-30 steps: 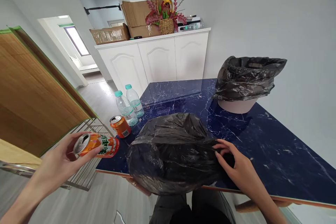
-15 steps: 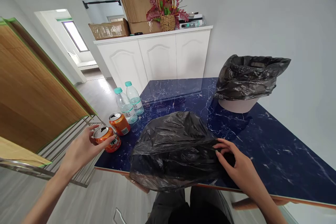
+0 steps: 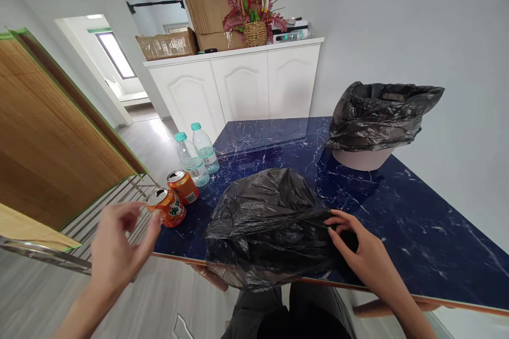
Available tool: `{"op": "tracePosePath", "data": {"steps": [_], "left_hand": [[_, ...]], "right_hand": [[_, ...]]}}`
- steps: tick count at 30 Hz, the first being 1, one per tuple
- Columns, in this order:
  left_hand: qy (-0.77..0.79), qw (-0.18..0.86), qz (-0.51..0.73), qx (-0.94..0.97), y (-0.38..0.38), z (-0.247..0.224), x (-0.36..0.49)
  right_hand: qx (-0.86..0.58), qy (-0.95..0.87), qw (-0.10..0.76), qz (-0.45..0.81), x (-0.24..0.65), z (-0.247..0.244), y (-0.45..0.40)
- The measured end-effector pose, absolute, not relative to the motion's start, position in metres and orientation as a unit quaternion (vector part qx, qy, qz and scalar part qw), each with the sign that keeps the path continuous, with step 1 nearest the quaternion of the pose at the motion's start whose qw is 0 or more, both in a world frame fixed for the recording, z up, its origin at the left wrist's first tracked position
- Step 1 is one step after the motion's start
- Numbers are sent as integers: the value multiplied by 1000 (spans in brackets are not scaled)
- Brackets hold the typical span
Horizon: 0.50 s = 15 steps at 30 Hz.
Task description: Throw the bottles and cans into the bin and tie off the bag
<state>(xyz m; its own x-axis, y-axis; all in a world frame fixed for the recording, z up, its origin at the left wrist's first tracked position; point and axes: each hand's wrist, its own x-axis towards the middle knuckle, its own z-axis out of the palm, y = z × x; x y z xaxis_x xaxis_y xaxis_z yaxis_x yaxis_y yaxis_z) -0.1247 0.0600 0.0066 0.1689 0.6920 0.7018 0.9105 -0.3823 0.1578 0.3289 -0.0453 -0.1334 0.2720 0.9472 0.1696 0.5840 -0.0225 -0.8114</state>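
My left hand (image 3: pixel 121 241) is open, thumb and fingers apart, just left of an orange drink can (image 3: pixel 169 206) near the table's left edge. A second orange can (image 3: pixel 183 186) stands right behind it, and both have opened tops. My right hand (image 3: pixel 360 238) pinches the right end of a black plastic bag (image 3: pixel 270 222), which lies spread over the table's front edge. Past the cans stand two clear bottles with teal caps, a nearer bottle (image 3: pixel 191 161) and a farther bottle (image 3: pixel 205 148).
A pale bin (image 3: pixel 361 160) lined with a black bag (image 3: pixel 377 122) stands on the blue marbled table (image 3: pixel 421 222) at the back right. A metal rack (image 3: pixel 51 254) is at the left. Behind, a white cabinet (image 3: pixel 246 85) carries cardboard boxes and a flower basket (image 3: pixel 254 33).
My left hand has let go of the nearer can and pulled back toward me and to the left. My right hand keeps its pinch on the bag.
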Motion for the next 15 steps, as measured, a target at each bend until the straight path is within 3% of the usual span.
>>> {"op": "tracePosePath", "data": {"steps": [4, 10, 15], "left_hand": [[-422, 42, -260, -867, 44, -14, -91], [-389, 6, -153, -909, 62, -35, -61], [-448, -118, -221, -858, 66, -4, -47]], "right_hand": [[-681, -565, 416, 211, 328, -133, -45], [-672, -580, 418, 192, 328, -132, -44], [-687, -593, 399, 133, 327, -132, -42]]}}
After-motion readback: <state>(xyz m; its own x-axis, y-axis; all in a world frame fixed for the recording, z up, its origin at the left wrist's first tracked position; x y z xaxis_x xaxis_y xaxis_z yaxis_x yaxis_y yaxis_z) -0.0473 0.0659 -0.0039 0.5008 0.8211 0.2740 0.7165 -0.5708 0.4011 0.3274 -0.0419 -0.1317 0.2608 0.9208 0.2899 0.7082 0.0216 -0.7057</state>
